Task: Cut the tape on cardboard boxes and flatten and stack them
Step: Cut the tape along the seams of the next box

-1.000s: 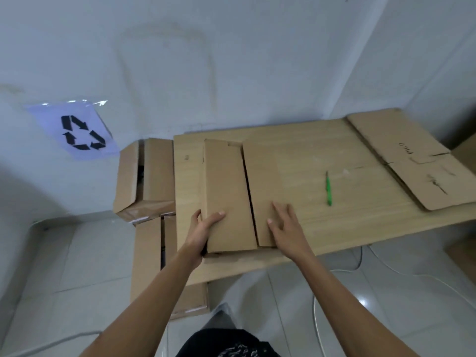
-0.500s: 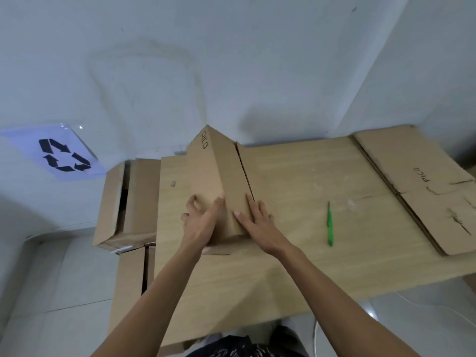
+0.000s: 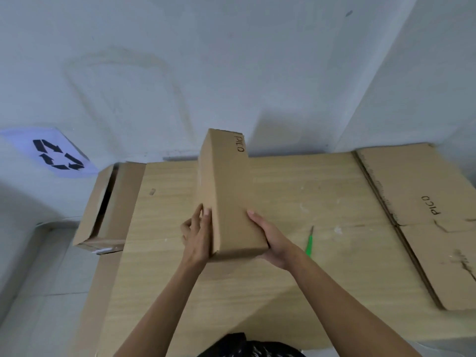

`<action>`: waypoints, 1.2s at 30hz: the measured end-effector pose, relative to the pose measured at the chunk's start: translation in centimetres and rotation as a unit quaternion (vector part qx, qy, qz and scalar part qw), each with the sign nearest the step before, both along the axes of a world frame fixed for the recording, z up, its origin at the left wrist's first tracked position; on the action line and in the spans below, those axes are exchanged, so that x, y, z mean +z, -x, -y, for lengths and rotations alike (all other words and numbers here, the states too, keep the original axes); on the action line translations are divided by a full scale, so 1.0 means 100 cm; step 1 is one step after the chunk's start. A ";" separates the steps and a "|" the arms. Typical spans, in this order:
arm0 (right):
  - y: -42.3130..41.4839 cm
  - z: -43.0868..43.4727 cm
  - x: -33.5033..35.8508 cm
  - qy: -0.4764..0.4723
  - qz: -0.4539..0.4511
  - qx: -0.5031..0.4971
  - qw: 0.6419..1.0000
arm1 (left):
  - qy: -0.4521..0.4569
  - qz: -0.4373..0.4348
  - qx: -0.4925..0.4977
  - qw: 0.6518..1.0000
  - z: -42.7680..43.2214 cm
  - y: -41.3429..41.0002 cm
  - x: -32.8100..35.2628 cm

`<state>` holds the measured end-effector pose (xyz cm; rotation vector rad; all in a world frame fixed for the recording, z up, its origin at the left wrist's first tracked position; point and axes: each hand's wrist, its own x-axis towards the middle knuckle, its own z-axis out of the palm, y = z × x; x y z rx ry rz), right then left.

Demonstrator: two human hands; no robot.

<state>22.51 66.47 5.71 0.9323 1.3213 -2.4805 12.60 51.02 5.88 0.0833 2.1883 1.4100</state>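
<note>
Hands [image 3: 197, 237] [image 3: 274, 243] two, held box [image 3: 231, 197] one

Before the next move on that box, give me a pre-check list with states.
1. Grip on the box: left hand presses its left face, right hand grips the near right corner. ok
2. Tool: the green cutter lies free on the table, right of the right hand. ok
3. Tape seam facing up: none visible on the top face. cannot tell
4. Flattened yet: it has its full box shape. not ok
5. Stack spot: flattened cardboard lies flat at the table's right end. ok
</note>
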 end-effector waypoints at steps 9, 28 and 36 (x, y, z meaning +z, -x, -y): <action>-0.025 -0.053 -0.054 0.007 0.045 -0.139 0.989 | 0.208 -0.069 -0.079 0.973 -0.026 -0.026 -0.016; -0.106 -0.108 -0.117 -0.549 0.324 0.100 0.764 | 0.388 -0.182 -0.208 0.879 -0.034 -0.082 -0.032; -0.079 -0.127 -0.065 -0.516 0.255 -0.118 0.809 | 0.311 -0.245 -0.219 0.892 -0.034 -0.033 -0.040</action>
